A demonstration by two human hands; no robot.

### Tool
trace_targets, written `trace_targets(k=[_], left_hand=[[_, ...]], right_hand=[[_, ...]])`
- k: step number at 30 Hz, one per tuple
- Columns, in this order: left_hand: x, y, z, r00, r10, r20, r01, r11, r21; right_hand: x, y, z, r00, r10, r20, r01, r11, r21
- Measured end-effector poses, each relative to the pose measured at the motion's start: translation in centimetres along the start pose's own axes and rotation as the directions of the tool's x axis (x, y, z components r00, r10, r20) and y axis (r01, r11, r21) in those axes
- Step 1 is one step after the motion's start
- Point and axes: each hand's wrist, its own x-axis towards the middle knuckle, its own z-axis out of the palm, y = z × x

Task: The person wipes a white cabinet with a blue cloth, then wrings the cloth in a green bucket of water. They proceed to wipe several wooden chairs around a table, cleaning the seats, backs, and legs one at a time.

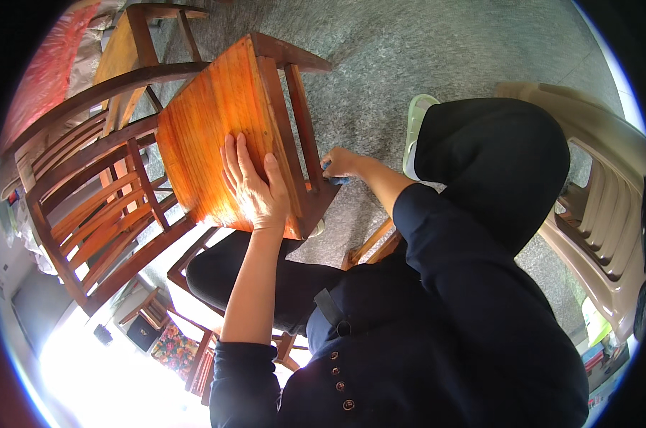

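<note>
A wooden chair with a glossy orange-brown seat [210, 117] and a slatted backrest [109, 214] stands before me, its back toward the left. My left hand [256, 192] lies palm down on the seat, fingers spread. Lower down, at the seat's near side, my right hand [341, 162] grips a blue cloth [338, 181] against a chair leg [323, 198]. Part of the cloth is hidden by the fingers.
At right is a beige plastic chair [606, 214]. Another wooden chair [119, 53] stands behind at upper left, beside a red cover [44, 69]. A floral cushion [175, 348] shows at lower left. The floor [376, 48] is speckled grey.
</note>
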Motion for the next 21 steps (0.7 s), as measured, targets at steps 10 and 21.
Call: trace_targets(k=[10, 21], left_hand=[[-0.2, -0.5, 0.3, 0.999, -0.013, -0.03, 0.012, 0.999, -0.03], [-0.3, -0.4, 0.2, 1.0, -0.001, -0.024, 0.0, 0.999, -0.039]], right_hand=[[-10.7, -11.5, -3.9, 0.952, -0.05, -0.302, 0.163, 0.918, 0.362], [-8.5, -9.9, -0.7, 0.976, 0.216, 0.017, -0.096, 0.364, 0.927]])
